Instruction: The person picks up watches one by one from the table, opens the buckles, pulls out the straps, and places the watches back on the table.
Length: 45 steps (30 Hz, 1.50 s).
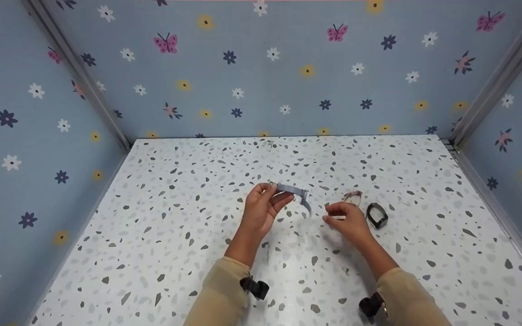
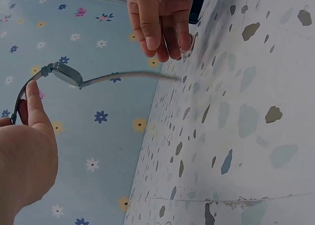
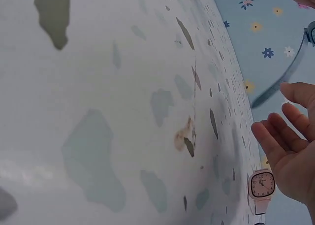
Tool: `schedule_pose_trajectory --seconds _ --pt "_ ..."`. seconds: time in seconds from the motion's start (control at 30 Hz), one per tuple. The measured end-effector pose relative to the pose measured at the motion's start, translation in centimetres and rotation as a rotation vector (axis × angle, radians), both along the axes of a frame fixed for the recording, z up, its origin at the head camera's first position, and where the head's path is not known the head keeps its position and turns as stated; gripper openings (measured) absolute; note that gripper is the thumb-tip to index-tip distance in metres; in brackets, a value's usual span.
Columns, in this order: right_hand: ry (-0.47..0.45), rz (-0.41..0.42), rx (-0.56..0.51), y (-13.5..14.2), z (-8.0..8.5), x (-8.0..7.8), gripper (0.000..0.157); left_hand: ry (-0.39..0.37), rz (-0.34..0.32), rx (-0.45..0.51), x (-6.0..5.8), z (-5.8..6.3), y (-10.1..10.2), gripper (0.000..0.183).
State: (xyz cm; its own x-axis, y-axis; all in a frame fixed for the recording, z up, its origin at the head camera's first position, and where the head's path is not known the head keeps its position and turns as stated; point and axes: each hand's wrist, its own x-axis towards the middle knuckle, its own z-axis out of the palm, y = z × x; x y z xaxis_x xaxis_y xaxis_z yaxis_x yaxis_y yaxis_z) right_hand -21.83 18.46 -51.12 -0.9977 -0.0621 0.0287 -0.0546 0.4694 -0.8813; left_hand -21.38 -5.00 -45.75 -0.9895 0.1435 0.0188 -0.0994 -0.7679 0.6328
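Observation:
A blue-grey wristwatch is held up by one end of its strap in my left hand, pinched between thumb and fingers. Its round case shows edge-on in the left wrist view, and the free strap end hangs out to the right. My right hand is a short way right of that loose end, its fingers loosely bent with nothing between them. Just behind the right hand lies a pink watch with a squarish dial, partly hidden by the hand in the head view. Beside it on the table is a black watch.
The white speckled table is bounded by a blue flowered back panel and matching side panels with metal corner posts. Black wrist mounts sit at both beige sleeves.

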Motion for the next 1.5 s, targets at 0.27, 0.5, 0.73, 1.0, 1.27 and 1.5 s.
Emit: schedule_pose_trajectory --seconds 0.27,0.5,0.73,1.0,1.27,1.5 --pt "0.097 0.047 0.067 1.2 0.9 -0.1 0.028 -0.027 0.022 0.006 -0.7 0.1 -0.1 0.009" --pt "0.13 0.067 0.206 2.7 1.3 -0.5 0.029 -0.055 0.034 0.037 -1.0 0.3 0.2 0.009" --pt "0.142 0.083 0.183 2.5 1.9 -0.6 0.031 -0.06 0.034 0.045 -1.0 0.5 0.7 0.011" --pt "0.156 0.239 -0.037 0.3 1.8 -0.9 0.042 -0.054 0.0 0.033 -0.7 0.6 1.9 0.013" --pt "0.133 0.247 -0.147 -1.4 1.0 -1.1 0.037 -0.054 -0.015 0.058 -0.5 0.6 2.3 0.009" --pt "0.124 0.228 -0.188 -2.2 0.5 -1.1 0.036 -0.063 -0.014 0.064 -0.4 0.4 2.4 0.01"
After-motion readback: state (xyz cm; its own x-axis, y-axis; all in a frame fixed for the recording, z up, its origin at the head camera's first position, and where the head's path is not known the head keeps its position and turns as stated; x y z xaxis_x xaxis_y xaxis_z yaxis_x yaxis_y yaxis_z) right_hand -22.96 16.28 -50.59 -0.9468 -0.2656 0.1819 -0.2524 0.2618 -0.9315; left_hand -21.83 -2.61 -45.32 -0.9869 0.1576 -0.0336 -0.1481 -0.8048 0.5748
